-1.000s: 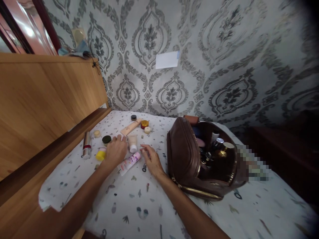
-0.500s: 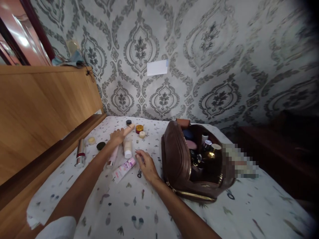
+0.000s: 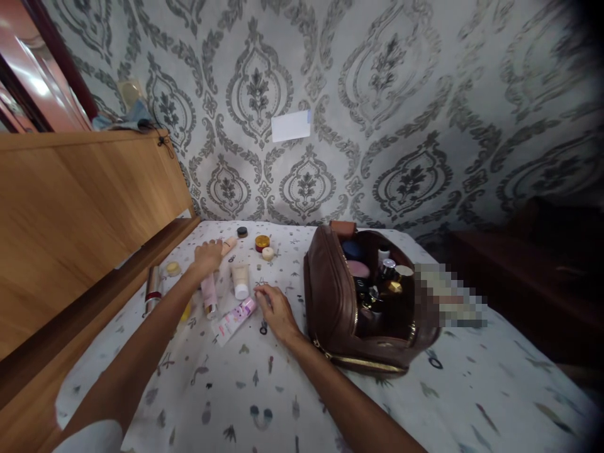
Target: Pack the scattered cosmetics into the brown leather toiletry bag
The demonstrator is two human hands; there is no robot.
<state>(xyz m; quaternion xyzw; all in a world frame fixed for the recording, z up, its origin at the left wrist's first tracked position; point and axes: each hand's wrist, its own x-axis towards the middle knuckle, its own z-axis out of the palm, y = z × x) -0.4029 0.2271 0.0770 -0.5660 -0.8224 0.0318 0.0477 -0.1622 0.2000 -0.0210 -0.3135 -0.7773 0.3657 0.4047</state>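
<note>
Bedroom in a home. A bed with a white sheet printed with small motifs runs up to a tall wooden headboard, and grey patterned wallpaper covers the wall behind. Personal toiletries lie loose on the sheet: tubes, small jars, and an open brown leather toiletry bag packed with bottles. Dark wooden furniture stands just beside the bed on the right.
</note>
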